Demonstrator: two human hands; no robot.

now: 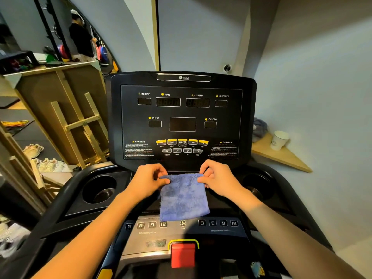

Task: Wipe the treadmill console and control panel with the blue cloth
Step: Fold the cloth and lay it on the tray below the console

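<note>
The black treadmill console point(182, 117) stands upright in front of me, its displays dark, with yellow and grey buttons along its lower edge. Below it lies the control panel point(182, 225) with numbered keys and a red stop key. A folded blue cloth point(184, 198) hangs between them. My left hand point(150, 179) pinches the cloth's top left corner. My right hand point(218, 177) pinches the top right corner. The cloth's lower edge covers part of the panel's upper middle.
Cup holders point(100, 189) sit on either side of the panel. A wooden corner shelf point(281, 156) at the right bears a paper cup point(278, 139) and a grey rag. Wooden frames point(78, 125) and shoes point(33, 150) lie at the left. A person point(81, 35) stands far back.
</note>
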